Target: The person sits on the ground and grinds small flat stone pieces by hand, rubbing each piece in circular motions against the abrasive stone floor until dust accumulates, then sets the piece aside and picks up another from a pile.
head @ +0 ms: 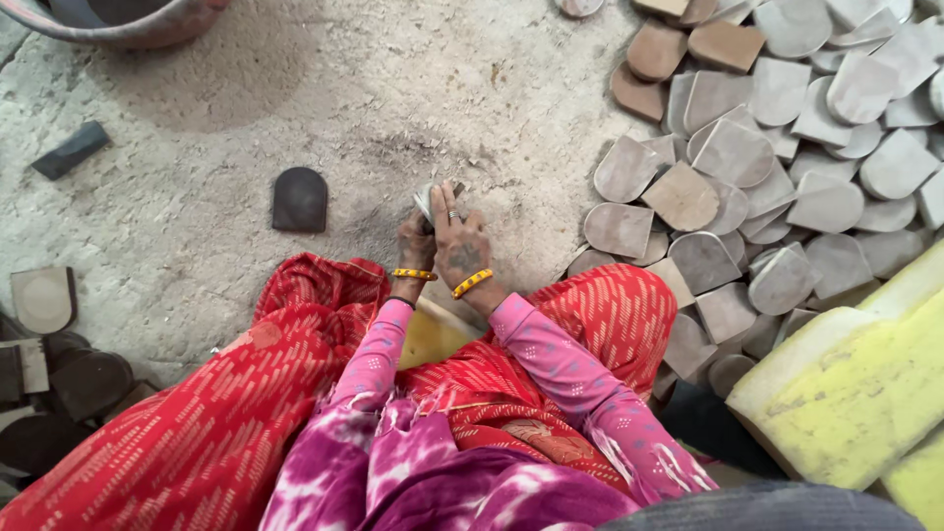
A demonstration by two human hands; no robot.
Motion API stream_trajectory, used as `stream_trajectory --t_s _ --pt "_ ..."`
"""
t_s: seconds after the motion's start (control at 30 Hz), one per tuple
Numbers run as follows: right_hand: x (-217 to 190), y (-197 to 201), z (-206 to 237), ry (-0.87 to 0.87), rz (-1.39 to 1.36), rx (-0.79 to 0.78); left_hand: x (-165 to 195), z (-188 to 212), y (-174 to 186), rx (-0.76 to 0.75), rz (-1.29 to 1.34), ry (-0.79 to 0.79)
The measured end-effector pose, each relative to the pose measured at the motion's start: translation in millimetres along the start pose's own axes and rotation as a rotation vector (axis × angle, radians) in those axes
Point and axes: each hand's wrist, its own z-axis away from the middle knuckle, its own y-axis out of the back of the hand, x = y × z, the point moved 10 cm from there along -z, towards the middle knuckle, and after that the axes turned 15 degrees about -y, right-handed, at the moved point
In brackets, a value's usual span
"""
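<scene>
The dusty floor (413, 88) fills most of the view. On its right lies a big heap (777, 167) of grey and brown flat pieces, each with one rounded end. Yellow foam blocks (855, 383) sit at the lower right, below the heap. A basin (128, 25) shows at the top left, and dark pieces (59, 383) are stacked at the left edge. A single dark piece (299, 200) lies alone on the floor, just left of the hands, its rounded end pointing away from the person.

The right hand (460, 246) lies fingers-out over a small grey piece (433, 200), which juts past the fingertips, up and left. The left hand (415, 241) curls around it from below. Its long axis cannot be told.
</scene>
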Motion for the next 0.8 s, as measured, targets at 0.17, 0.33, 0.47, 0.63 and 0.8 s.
stream_trajectory --t_s 0.17,0.33,0.47,0.63,0.8 --pt "5.4 -6.6 -8.5 -0.006 0.093 -0.02 1.6 12.8 -3.2 -0.055 -0.118 -0.057" --pt "29.8 -15.5 -32.4 -0.176 0.121 -0.178 27.0 0.3 2.7 0.007 0.072 -0.213" --pt "13.7 6.5 -36.9 -0.012 -0.043 0.003 24.6 2.5 5.9 0.016 0.061 -0.193" --pt "-12.4 21.8 5.8 0.103 0.029 0.059 -11.3 14.8 -7.4 -0.035 0.075 0.09" --pt "15.5 1.8 -16.8 -0.036 0.085 -0.052 6.2 5.0 4.4 0.027 0.088 -0.031"
